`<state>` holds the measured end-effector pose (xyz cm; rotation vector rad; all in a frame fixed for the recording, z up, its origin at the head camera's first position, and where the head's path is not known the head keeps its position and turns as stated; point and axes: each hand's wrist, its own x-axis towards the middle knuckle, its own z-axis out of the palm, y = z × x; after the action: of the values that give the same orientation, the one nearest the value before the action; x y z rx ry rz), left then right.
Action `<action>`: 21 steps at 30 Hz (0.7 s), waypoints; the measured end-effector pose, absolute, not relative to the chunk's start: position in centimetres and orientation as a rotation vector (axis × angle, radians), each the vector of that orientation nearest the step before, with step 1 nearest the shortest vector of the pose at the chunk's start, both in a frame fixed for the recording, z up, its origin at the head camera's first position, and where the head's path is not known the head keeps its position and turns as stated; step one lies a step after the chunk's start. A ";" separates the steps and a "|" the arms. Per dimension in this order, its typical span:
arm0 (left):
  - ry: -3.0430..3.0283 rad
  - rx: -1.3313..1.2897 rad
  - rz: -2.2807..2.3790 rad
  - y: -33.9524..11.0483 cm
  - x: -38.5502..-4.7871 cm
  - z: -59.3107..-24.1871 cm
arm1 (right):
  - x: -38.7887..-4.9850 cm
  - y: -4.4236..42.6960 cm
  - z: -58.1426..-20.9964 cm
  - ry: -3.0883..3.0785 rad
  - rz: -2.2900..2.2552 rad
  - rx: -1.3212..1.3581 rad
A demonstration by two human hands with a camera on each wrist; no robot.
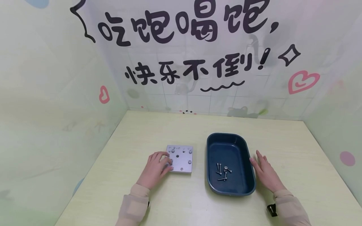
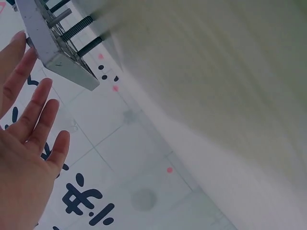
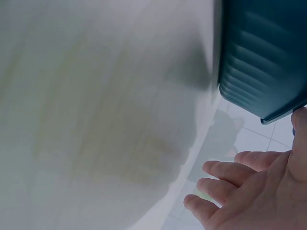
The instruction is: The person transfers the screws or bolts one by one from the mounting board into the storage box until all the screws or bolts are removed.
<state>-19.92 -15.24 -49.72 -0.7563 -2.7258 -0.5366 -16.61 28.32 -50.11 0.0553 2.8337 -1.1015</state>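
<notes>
My left hand (image 1: 154, 166) is at the left edge of a square silver metal plate (image 1: 182, 163) with holes and several screw heads in it. In the left wrist view, its thumb and index finger pinch a screw head (image 2: 29, 42) on the plate's face; the other fingers are loosely spread. Threaded screw shanks (image 2: 79, 28) stick out from the plate's underside. My right hand (image 1: 266, 175) is beside a dark blue tray (image 1: 251, 175), its thumb touching the right rim and its other fingers extended off the tray. Several loose screws (image 1: 220, 168) lie inside the tray.
The pale wooden table (image 1: 195, 204) ends at a printed backdrop (image 1: 175, 100) behind, with printed side walls to left and right. The tray stands to the right of the plate, with a strip of tabletop between them.
</notes>
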 end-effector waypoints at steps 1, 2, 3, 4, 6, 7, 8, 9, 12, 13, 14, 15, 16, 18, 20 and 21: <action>-2.729 -0.757 -0.543 -15.3 -19.9 -49.7 | -16.6 28.3 -50.1 2.835 -1.100 0.055; -2.729 -0.758 -0.546 -15.3 -19.9 -49.7 | -16.6 28.3 -50.1 2.835 -1.099 0.055; -2.729 -0.759 -0.543 -15.4 -19.9 -49.7 | -16.6 28.3 -50.1 2.835 -1.098 0.055; -2.728 -0.760 -0.538 -15.4 -19.9 -49.8 | -16.6 28.4 -50.1 2.835 -1.098 0.055; -2.728 -0.763 -0.533 -15.5 -19.9 -49.7 | -16.6 28.4 -50.1 2.837 -1.097 0.054; -2.728 -0.764 -0.529 -15.5 -19.9 -49.7 | -16.6 28.4 -50.1 2.837 -1.097 0.054; -2.729 -0.766 -0.527 -15.6 -19.9 -49.7 | -16.6 28.4 -50.1 2.837 -1.096 0.055; -2.731 -0.769 -0.525 -15.6 -19.9 -49.7 | -16.6 28.4 -50.1 2.837 -1.096 0.055; -2.742 -0.774 -0.530 -15.6 -19.8 -49.5 | -16.6 28.3 -50.0 2.837 -1.092 0.056; -2.746 -0.774 -0.526 -15.6 -19.8 -49.5 | -16.6 28.3 -50.0 2.836 -1.090 0.057; -2.751 -0.775 -0.523 -15.5 -19.8 -49.5 | -16.6 28.3 -50.0 2.835 -1.089 0.058; -2.755 -0.774 -0.517 -15.5 -19.7 -49.5 | -16.6 28.3 -50.0 2.834 -1.089 0.058; -2.755 -0.775 -0.510 -15.4 -19.7 -49.5 | -16.6 28.3 -50.0 2.831 -1.090 0.059; -2.766 -0.769 -0.499 -15.4 -19.7 -49.5 | -16.5 28.3 -50.0 2.827 -1.092 0.061; -2.778 -0.763 -0.507 -15.2 -19.6 -49.4 | -16.5 28.3 -50.0 2.824 -1.096 0.063; -2.783 -0.761 -0.514 -15.2 -19.5 -49.4 | -16.5 28.3 -50.0 2.823 -1.097 0.064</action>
<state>-19.53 -15.19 -49.37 -0.7609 -2.7831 -0.5136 -16.53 28.30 -49.96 0.0644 2.8225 -1.0966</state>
